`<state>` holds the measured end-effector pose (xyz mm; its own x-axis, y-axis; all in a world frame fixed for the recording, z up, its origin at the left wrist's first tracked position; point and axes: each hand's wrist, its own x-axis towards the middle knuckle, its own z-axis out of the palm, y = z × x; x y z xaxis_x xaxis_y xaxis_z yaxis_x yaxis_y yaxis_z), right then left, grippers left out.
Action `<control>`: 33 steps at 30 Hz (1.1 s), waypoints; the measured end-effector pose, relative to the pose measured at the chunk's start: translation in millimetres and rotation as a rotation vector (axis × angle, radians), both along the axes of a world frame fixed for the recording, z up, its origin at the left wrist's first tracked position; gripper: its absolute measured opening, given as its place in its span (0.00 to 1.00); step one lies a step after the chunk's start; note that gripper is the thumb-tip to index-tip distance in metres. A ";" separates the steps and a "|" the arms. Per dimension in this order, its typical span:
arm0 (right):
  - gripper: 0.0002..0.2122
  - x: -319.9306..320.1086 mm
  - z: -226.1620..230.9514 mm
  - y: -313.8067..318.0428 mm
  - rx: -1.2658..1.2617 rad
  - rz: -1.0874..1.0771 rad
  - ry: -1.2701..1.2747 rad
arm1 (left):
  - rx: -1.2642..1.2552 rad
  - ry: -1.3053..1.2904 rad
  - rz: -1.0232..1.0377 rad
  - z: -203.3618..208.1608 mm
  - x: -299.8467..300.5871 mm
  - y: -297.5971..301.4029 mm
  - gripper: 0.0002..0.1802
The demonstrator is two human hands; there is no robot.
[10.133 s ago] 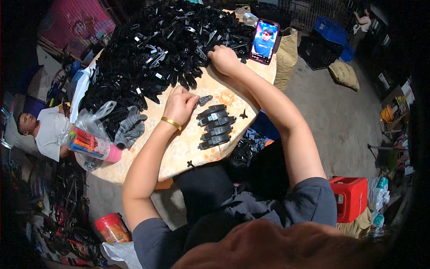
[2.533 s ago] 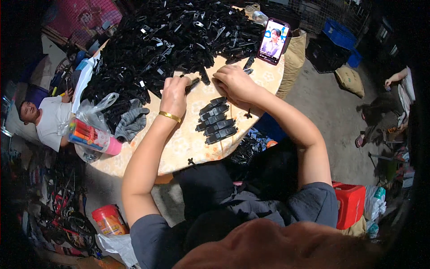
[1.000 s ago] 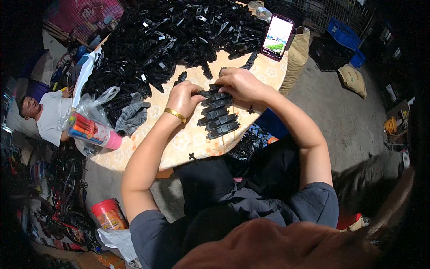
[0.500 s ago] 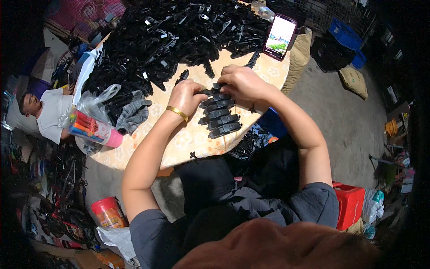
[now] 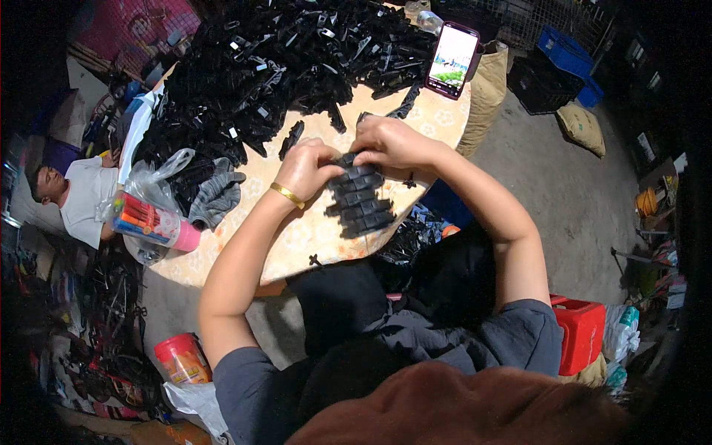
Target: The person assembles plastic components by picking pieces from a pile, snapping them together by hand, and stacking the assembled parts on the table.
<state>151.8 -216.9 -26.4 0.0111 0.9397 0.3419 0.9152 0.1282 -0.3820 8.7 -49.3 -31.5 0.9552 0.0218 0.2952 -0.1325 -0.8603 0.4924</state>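
Black plastic parts [image 5: 362,202] lie side by side in a short row on the round table, running from my hands toward the near edge. The row is slightly blurred. My left hand [image 5: 308,169] is closed at its far left end, thumb pressed against the parts and a gold bangle on the wrist. At the far right end my right hand [image 5: 393,141] is closed too, with its thumb and fingers on the farthest parts. My fingers hide some of that far end. Single black parts [image 5: 292,139] lie loose beyond the left hand.
A large heap of black parts [image 5: 222,81] covers the table's far side. A phone [image 5: 452,61] stands at the far right. On the left are a grey glove [image 5: 219,191] and a pink-based pen tub [image 5: 156,222]. A person [image 5: 85,189] lies beyond the table's left edge.
The row of black parts has shifted slightly and blurs at its near end. Both my hands stay on its far end, now a little lower over the parts. The whole view has tilted slightly.
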 end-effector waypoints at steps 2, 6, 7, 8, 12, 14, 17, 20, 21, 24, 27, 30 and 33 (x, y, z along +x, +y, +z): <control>0.09 7.3 -2.7 -1.0 0.016 -0.066 0.072 | -0.100 0.017 -0.058 6.4 0.2 6.8 0.11; 0.10 21.4 -7.2 -0.3 0.285 -0.294 -0.162 | 0.095 -0.152 0.424 12.6 0.3 32.5 0.17; 0.12 22.3 -8.9 1.2 0.308 -0.332 -0.218 | 0.249 -0.160 0.519 11.0 -0.9 38.3 0.18; 0.12 22.6 -10.7 2.3 0.311 -0.331 -0.218 | 0.245 -0.021 0.547 8.3 -1.8 41.9 0.20; 0.12 24.5 -11.4 7.9 0.097 -0.295 -0.321 | 0.239 -0.038 0.335 2.5 1.9 33.2 0.12; 0.12 26.8 -11.1 8.3 0.095 -0.277 -0.374 | 0.184 -0.062 0.213 1.3 2.0 25.0 0.12; 0.12 20.9 -3.9 7.1 0.065 -0.229 -0.262 | 0.014 -0.043 0.066 -0.5 2.3 5.3 0.11; 0.16 2.9 -0.2 9.7 0.173 -0.187 0.256 | 0.032 -0.065 0.069 -4.0 2.0 0.3 0.11; 0.16 2.2 -4.8 10.1 0.171 -0.190 0.256 | -0.005 -0.054 0.103 -4.6 3.8 -1.6 0.11; 0.14 0.2 -10.2 7.5 0.133 -0.070 0.413 | -0.050 -0.031 0.139 -5.0 4.4 -2.2 0.11; 0.13 3.5 -4.1 0.4 0.081 -0.126 0.086 | -0.064 -0.041 0.136 -7.5 3.1 1.8 0.12; 0.13 2.1 5.8 -4.9 0.033 -0.176 -0.038 | -0.075 -0.053 0.136 -8.8 2.5 3.7 0.11; 0.12 4.3 4.8 -4.9 0.058 -0.178 -0.113 | -0.081 -0.031 0.139 -5.0 3.7 2.1 0.11</control>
<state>156.1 -221.7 -21.6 0.1337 0.9050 0.4039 0.9620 -0.0207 -0.2722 12.5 -47.2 -36.6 0.9317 0.1780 0.3167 -0.0315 -0.8289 0.5586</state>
